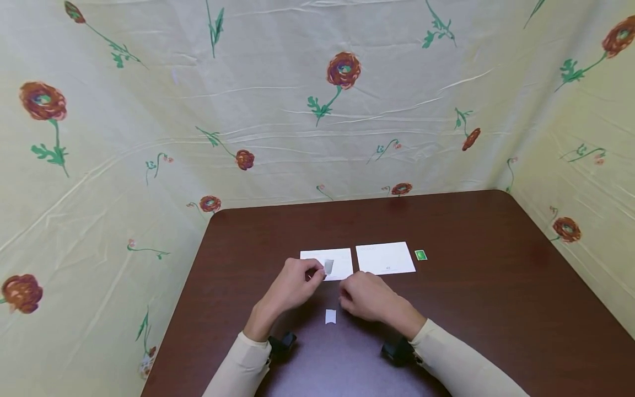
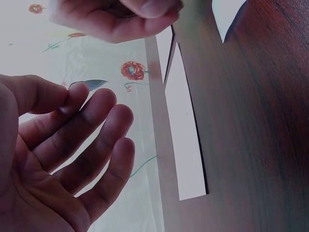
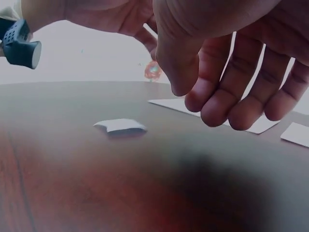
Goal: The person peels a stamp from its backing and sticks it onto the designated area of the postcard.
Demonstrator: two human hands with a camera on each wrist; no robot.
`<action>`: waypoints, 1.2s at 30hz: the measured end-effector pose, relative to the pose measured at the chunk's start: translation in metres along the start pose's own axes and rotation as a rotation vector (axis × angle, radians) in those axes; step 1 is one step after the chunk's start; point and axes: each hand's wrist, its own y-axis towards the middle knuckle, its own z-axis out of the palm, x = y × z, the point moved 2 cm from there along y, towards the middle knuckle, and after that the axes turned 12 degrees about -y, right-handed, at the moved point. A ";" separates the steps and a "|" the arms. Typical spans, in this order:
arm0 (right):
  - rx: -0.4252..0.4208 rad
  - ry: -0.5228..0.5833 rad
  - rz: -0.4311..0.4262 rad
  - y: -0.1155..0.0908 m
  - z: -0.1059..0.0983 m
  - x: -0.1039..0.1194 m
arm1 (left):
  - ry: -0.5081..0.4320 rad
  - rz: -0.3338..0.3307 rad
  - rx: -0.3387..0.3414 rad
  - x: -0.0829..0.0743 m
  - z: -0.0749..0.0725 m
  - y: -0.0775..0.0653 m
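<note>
Between thumb and index finger, my left hand (image 1: 296, 281) pinches a small, thin grey sticker (image 1: 329, 267). In the head view the sticker overlaps the left white card (image 1: 342, 259); in the left wrist view the sticker (image 2: 96, 84) shows edge-on beyond the fingertips. My right hand (image 1: 369, 296) hovers to the right, its fingers loosely curled and the thumb close to the index finger, with nothing visible between them. Below and between both hands, a small curled white paper piece (image 1: 330, 316) lies on the table, and it also shows in the right wrist view.
A second white card (image 1: 385, 258) lies right of the first, with a small printed mark near its lower edge. Beside it is a small green stamp (image 1: 421, 255). The dark wooden table (image 1: 471, 309) meets a flower-patterned curtain (image 1: 278, 82) at its back and sides.
</note>
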 end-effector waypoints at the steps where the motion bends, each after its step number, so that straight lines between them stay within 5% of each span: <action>1: -0.011 -0.003 -0.005 0.001 -0.003 -0.001 | -0.001 0.002 0.000 0.000 0.000 0.000; 18: -0.276 -0.001 -0.040 0.014 -0.032 -0.003 | -0.021 0.016 0.027 -0.003 0.004 0.003; 36: -0.297 0.030 -0.030 0.014 -0.032 -0.003 | -0.062 0.044 0.084 -0.003 0.005 0.000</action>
